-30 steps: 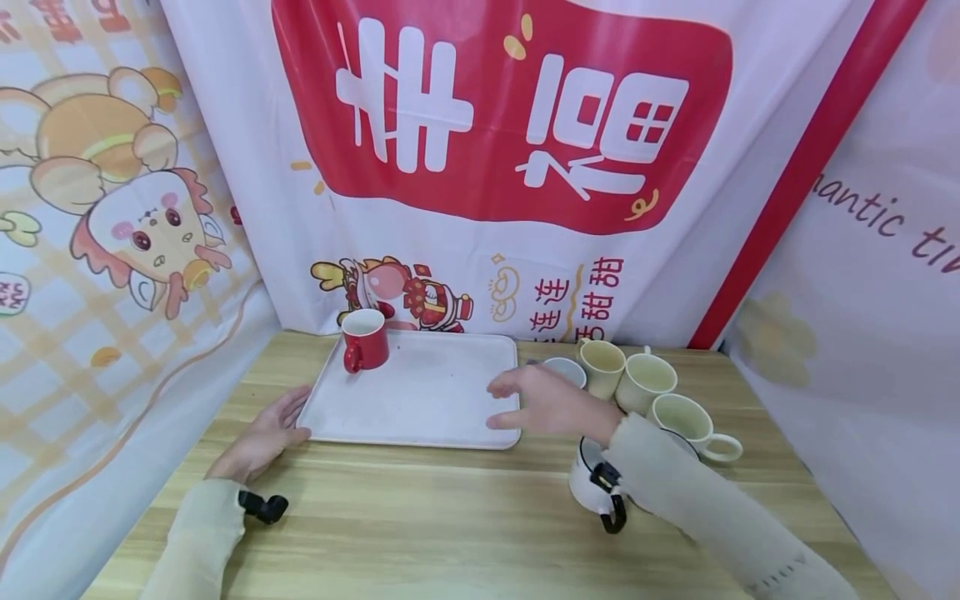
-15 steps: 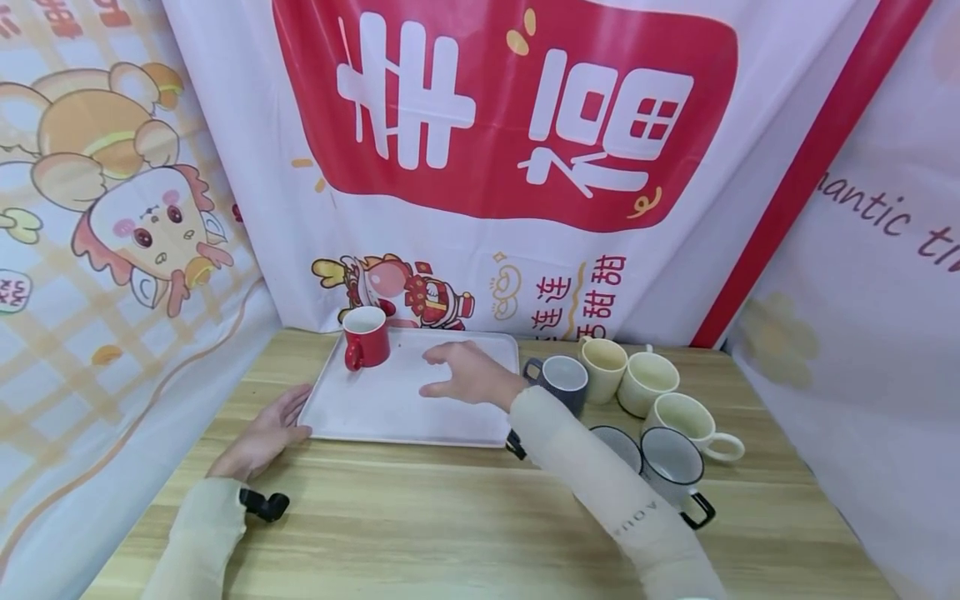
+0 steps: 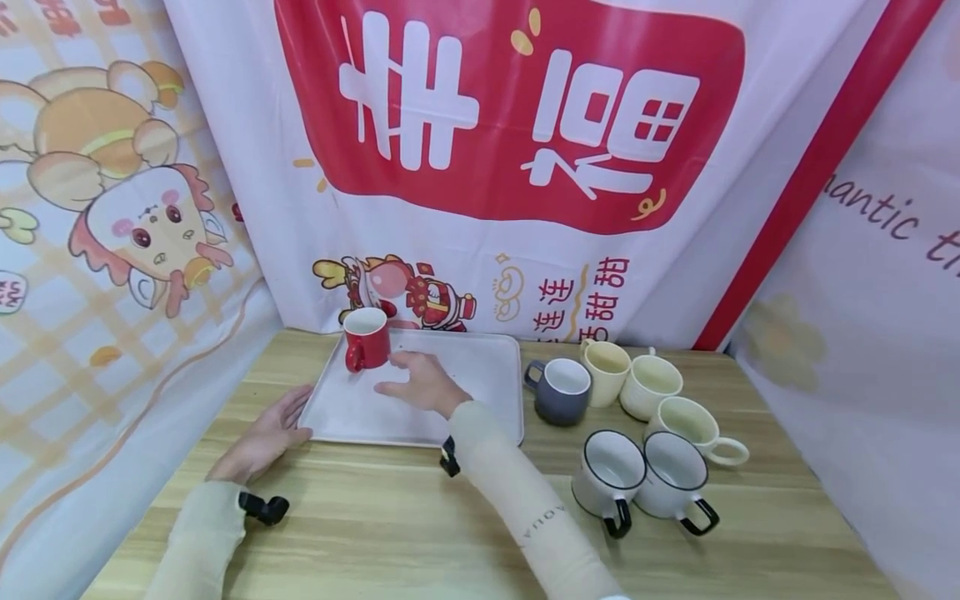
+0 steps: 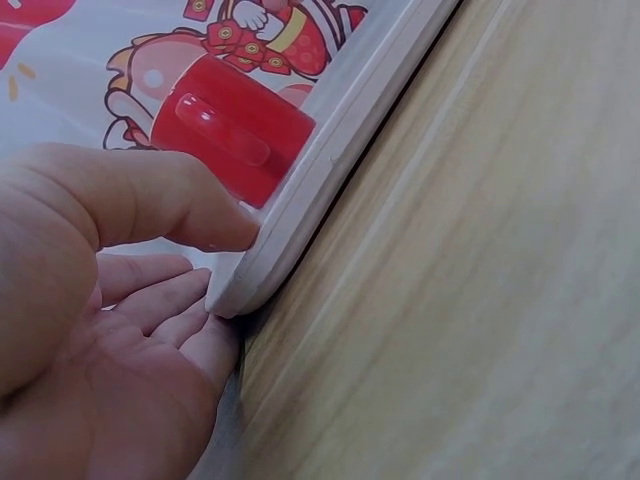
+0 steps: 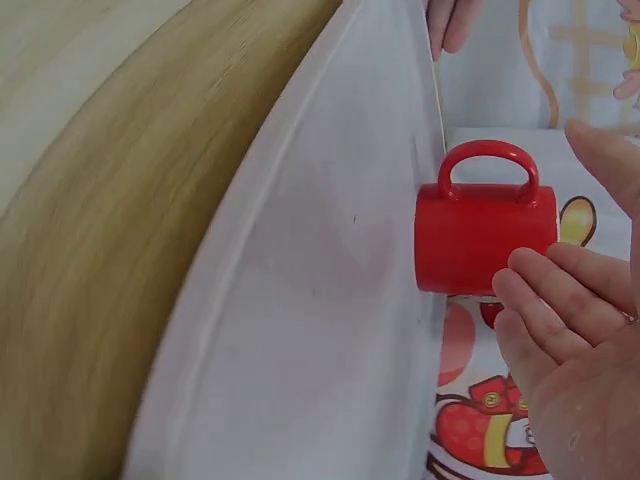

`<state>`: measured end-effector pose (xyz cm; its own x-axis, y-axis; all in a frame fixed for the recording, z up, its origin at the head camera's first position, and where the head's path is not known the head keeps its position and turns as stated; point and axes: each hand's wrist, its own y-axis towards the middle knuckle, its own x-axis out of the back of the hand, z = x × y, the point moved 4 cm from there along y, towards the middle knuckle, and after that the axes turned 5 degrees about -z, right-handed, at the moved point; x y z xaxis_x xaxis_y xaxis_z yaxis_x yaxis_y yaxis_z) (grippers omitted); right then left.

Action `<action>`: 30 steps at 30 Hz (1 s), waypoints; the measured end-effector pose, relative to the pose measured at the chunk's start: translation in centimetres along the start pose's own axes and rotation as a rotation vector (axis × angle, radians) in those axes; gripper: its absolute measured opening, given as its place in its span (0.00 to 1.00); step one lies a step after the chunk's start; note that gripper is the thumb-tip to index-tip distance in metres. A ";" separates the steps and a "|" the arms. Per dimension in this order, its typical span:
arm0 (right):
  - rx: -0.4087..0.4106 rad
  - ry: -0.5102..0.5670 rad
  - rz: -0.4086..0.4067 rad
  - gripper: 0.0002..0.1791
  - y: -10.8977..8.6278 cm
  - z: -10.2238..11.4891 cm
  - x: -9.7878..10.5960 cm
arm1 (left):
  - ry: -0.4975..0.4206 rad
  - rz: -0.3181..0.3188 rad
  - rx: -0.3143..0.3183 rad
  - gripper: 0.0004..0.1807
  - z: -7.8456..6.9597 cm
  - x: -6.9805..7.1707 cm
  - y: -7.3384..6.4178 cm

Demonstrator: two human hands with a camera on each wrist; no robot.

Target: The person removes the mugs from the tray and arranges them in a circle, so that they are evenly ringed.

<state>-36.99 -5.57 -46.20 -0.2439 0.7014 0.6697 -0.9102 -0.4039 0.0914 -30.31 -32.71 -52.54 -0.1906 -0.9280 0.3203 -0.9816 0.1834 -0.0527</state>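
Observation:
A red mug (image 3: 367,340) with a white inside stands upright at the back left of a white rectangular tray (image 3: 450,417). My right hand (image 3: 422,382) is over the tray, just right of the mug, with fingers extended and thumb apart. In the right wrist view the mug (image 5: 484,235) lies just beyond the fingertips; whether they touch it cannot be told. At the tray's front left corner rests my left hand (image 3: 262,435). The left wrist view shows the thumb (image 4: 215,215) against the tray's rim and the fairly straight fingers along its outer side.
Right of the tray stand a grey mug (image 3: 562,400), several cream mugs (image 3: 649,392), and two white mugs with black rims, the nearer-left one (image 3: 606,483) beside the other (image 3: 671,479). The wooden table (image 3: 360,525) meets printed cloth walls at the back and sides.
My right hand has swept left across the tray, from its right edge to beside the red mug. The mugs at the right are uncovered. My left hand has stayed at the tray corner.

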 end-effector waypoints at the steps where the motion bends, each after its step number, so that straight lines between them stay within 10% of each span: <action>1: -0.025 0.053 -0.028 0.37 0.3 -0.1 -0.4 | 0.001 -0.002 -0.002 0.51 0.0 0.0 0.0; 10: -0.204 0.484 -0.183 0.37 1.5 0.2 -4.9 | -0.003 0.001 -0.012 0.51 0.4 0.3 -0.3; 30: -0.151 0.521 -0.020 0.44 2.2 1.0 -7.3 | 0.020 -0.002 -0.001 0.51 0.0 0.3 0.0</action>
<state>-36.91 -12.20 -50.15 -0.3245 0.9220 0.2114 -0.9451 -0.3254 -0.0316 -30.33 -32.95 -52.42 -0.1883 -0.9218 0.3389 -0.9820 0.1816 -0.0514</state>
